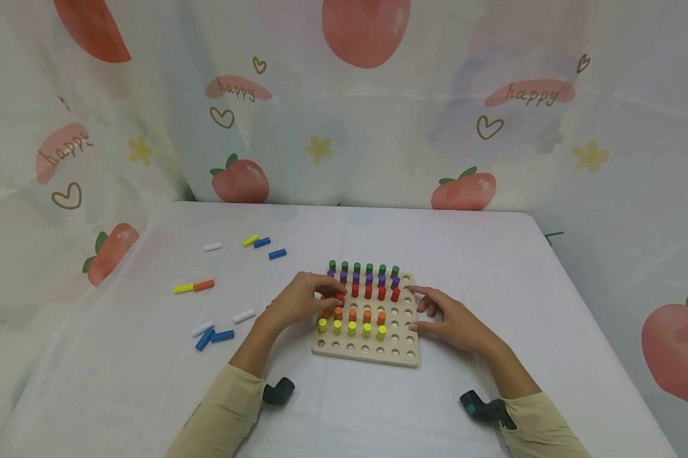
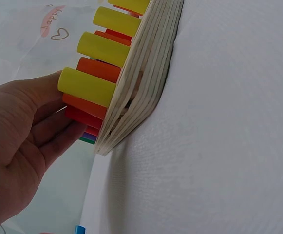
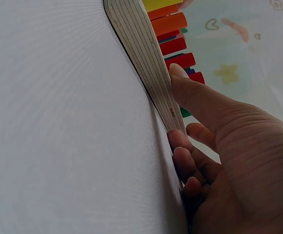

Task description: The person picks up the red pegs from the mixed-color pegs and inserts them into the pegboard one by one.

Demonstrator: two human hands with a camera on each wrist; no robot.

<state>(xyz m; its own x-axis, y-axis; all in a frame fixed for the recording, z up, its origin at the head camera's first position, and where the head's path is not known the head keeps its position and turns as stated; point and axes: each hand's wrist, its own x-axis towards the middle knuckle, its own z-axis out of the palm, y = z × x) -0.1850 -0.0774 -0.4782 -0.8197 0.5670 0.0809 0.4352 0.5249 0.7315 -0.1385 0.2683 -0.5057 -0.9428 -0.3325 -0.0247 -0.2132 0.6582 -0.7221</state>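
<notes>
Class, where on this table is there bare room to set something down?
Bare: the tabletop between the right hand and the table's right edge, and the strip between the green pegs and the far edge. Crowded: the pegboard, with the left hand at its red pegs, and left of it, where loose pegs of several colours lie.

Soft, even light falls around the wooden board (image 1: 358,354) in the head view. Both wrist views are dimmer, with a faint shadow on the white cloth (image 2: 219,146) beside this board.
</notes>
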